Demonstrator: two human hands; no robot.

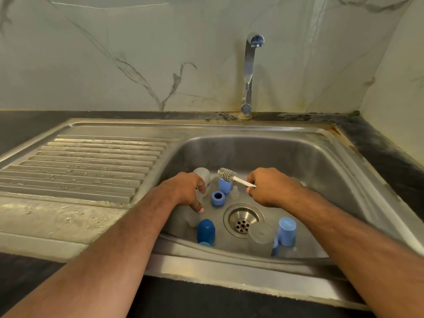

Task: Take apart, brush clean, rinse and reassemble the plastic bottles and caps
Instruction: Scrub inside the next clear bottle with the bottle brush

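Gripping the brush (231, 177) in our right hand (266, 188), we are keeping its bristled head pointing left across the sink (309, 161), toward the left hand (187, 190). That hand is reaching down with fingers loosely curled over a clear bottle (203, 177) near the sink's left wall; we cannot tell whether it is already gripping the bottle or only touching it. The bottle's long axis seems to be running from the back of the sink toward the front-left corner, though the clear plastic is blurring into the steel. So the left hand is the nearer one, and the brush head is hanging just beside the bottle's far end. Between the hands, a blue ring (218, 198), a blue cap (224, 185) and a clear teat (235, 192) are standing behind the drain (243, 220). Along the front edge, a dark blue cap (206, 230), another clear bottle (260, 241) and a pale blue cap (286, 231) are waiting.
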